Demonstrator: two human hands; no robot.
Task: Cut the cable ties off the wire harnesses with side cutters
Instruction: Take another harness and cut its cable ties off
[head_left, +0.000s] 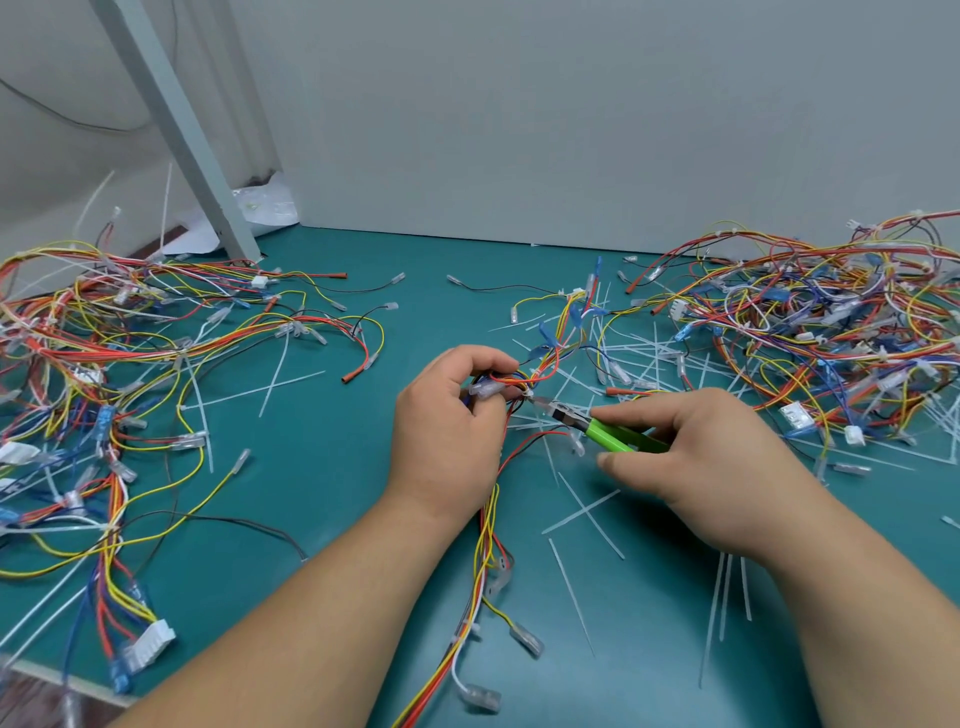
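- My left hand (452, 415) pinches a multicoloured wire harness (524, 384) just above the teal tabletop (415, 322). My right hand (701, 467) grips the green-handled side cutters (608, 434), tips right at a small white cable tie (530, 397) on that bundle.
- Loads of loose white cut tie strips (587, 512) lie around, so I reckon plenty's done.
- The harness pile on the right (805, 322) shows white ties on it, so lots left, I'd guess. No clue about the harness pile on the left (104, 338).
- Can't tell if the blades have bitten, it's too small. Both piles run off frame.
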